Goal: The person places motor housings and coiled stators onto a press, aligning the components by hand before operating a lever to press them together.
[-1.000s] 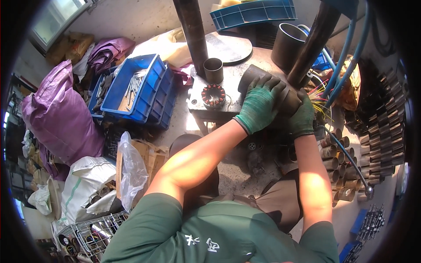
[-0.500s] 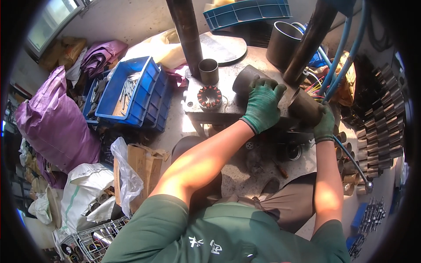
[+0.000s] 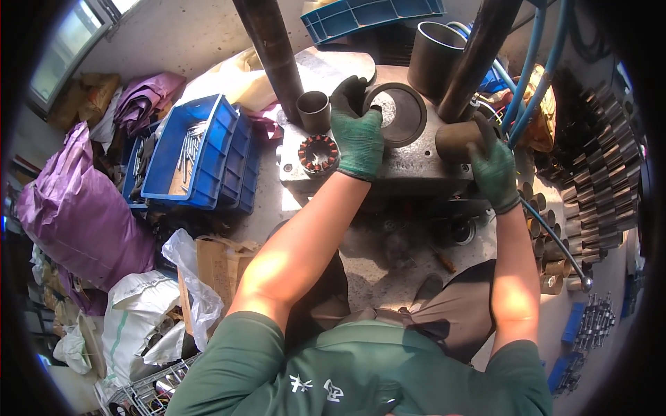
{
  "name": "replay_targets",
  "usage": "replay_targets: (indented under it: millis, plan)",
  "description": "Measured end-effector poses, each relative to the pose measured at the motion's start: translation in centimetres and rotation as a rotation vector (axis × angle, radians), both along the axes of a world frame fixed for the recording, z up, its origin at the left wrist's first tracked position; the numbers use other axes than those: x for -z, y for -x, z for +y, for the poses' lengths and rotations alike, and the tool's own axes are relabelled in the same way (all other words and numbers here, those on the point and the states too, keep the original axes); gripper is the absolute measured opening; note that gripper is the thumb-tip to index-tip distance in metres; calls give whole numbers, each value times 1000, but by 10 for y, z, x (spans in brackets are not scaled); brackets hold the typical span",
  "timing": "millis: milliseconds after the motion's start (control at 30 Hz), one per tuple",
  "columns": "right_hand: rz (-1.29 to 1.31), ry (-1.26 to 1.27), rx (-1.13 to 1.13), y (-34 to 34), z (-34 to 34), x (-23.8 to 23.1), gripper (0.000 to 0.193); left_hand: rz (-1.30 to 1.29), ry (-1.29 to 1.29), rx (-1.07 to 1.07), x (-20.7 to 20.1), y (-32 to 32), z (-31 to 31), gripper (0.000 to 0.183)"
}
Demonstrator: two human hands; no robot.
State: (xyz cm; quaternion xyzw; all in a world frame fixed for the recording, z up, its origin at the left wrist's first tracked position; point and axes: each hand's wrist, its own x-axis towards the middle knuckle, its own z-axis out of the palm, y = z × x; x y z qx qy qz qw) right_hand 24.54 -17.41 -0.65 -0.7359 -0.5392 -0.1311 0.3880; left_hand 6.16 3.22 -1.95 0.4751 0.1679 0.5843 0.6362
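My left hand (image 3: 357, 132), in a green glove with dark fingertips, is open with thumb and fingers apart. Its thumb is at the left edge of a dark round cylinder (image 3: 414, 114), which shows a thick rim around a pale centre; whether they touch I cannot tell. A ring-shaped motor stator (image 3: 318, 153) with orange-red windings lies to the left of that hand, and a short metal tube (image 3: 313, 109) stands behind it. My right hand (image 3: 494, 166), gloved too, is closed around a brownish metal sleeve (image 3: 454, 143) tilted at the bench's right side.
The metal bench (image 3: 406, 166) carries two dark upright posts (image 3: 267, 55) and a large open cylinder (image 3: 437, 59). Blue bins (image 3: 187, 152) with metal rods stand left, beside purple sacks (image 3: 83, 208). Blue hoses (image 3: 538, 76) and stacked metal tubes (image 3: 590, 187) are on the right.
My left hand has come off the top of the dark cylinder and moved left. The cylinder was tilted and now shows its round end upward. The right hand's sleeve has shifted slightly left.
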Motion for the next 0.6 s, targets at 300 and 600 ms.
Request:
replay_targets:
  millis: [300,600]
  plan:
    - [-260,9,158,3,14,-20,59,216,-184,222,5,15,45,68]
    - [-73,-49,111,-16,8,8,50,826,-370,-22,-10,100,54,30]
